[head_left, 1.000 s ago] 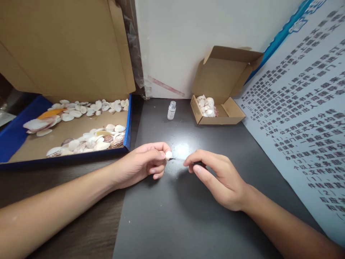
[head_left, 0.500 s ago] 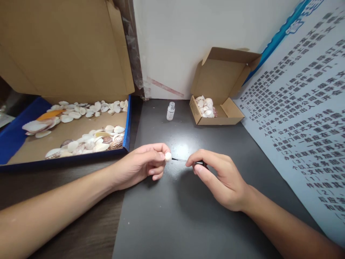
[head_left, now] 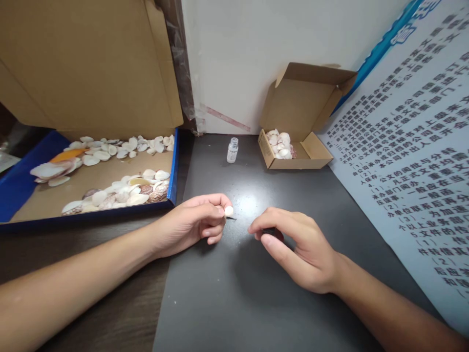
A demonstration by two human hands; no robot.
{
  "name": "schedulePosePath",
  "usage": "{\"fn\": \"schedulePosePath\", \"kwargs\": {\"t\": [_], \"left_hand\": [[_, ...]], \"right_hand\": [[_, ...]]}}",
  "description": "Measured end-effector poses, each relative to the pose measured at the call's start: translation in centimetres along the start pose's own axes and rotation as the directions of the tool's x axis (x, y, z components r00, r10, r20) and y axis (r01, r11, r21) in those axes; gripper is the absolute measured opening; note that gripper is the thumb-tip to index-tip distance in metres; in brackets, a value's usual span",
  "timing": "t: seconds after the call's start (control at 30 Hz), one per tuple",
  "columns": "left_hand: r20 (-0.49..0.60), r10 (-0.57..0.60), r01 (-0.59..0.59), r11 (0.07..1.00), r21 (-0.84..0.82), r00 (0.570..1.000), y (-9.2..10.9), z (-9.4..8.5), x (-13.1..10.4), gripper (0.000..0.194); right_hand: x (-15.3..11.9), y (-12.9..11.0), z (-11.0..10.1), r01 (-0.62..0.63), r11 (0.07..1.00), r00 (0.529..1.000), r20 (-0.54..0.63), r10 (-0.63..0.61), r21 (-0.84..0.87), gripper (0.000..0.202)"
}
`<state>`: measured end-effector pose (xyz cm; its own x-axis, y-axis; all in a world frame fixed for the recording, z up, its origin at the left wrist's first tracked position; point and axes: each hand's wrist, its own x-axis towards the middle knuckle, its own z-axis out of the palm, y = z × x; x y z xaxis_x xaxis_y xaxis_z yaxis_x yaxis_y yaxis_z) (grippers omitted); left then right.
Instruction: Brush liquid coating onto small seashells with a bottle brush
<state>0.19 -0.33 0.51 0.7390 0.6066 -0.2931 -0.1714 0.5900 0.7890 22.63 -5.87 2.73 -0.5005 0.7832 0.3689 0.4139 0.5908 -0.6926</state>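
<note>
Between the thumb and index finger of my left hand (head_left: 205, 218) is a small white shell (head_left: 229, 211). My right hand (head_left: 293, 244) is closed around a black brush cap (head_left: 269, 231), mostly covered by its fingers. The thin brush (head_left: 230, 218) points left, its dark tip at the lower edge of the shell; its stem is hard to see. Beyond both hands a small clear glass bottle (head_left: 232, 151) stands upright and uncapped, with a pale label.
A blue-edged cardboard box (head_left: 91, 173) at the left holds many shells (head_left: 137, 190). An open small cardboard box (head_left: 311, 156) with white shells (head_left: 281, 145) stands at the back right. A printed sheet (head_left: 414, 171) slopes along the right.
My right hand has shifted slightly down and tilted, bringing the brush tip from the shell's right side to its lower edge. The left hand and shell have hardly moved.
</note>
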Motion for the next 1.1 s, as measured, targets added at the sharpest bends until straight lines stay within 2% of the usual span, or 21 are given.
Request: {"fn": "schedulePosePath", "kwargs": {"t": [0.13, 0.33, 0.5, 0.7, 0.77, 0.93, 1.1], "left_hand": [[-0.003, -0.007, 0.007, 1.0, -0.004, 1.0, 0.01, 0.03, -0.02, 0.007], [-0.011, -0.008, 0.008, 1.0, -0.001, 1.0, 0.11, 0.01, 0.0, 0.009], [-0.011, -0.004, 0.004, 1.0, -0.007, 1.0, 0.09, 0.03, 0.01, 0.006], [-0.031, -0.012, 0.011, 1.0, -0.005, 0.999, 0.13, 0.08, -0.03, 0.007], [-0.029, -0.009, 0.009, 1.0, -0.005, 1.0, 0.12, 0.08, -0.04, 0.007], [-0.018, -0.004, 0.003, 1.0, -0.01, 1.0, 0.12, 0.11, 0.0, 0.006], [-0.028, -0.011, 0.01, 1.0, -0.016, 1.0, 0.2, 0.17, 0.0, 0.006]], "right_hand": [[0.0, 0.02, -0.03, -0.106, 0.99, 0.994, -0.04, 0.103, -0.088, 0.011], [0.03, -0.01, 0.0, 0.022, 1.0, 0.999, 0.023, -0.022, 0.018, 0.012], [0.09, 0.07, 0.03, -0.107, 0.99, 0.993, 0.033, 0.11, -0.095, 0.013], [-0.08, 0.04, 0.11, 0.038, 0.999, 0.999, 0.025, -0.038, 0.017, 0.014], [-0.07, 0.03, 0.16, 0.03, 1.0, 0.999, 0.028, -0.03, -0.003, 0.014], [0.08, -0.02, 0.09, -0.081, 0.99, 0.997, -0.004, 0.081, -0.116, 0.011], [0.04, -0.02, 0.14, 0.044, 0.999, 0.999, 0.01, -0.044, -0.014, 0.01]]}}
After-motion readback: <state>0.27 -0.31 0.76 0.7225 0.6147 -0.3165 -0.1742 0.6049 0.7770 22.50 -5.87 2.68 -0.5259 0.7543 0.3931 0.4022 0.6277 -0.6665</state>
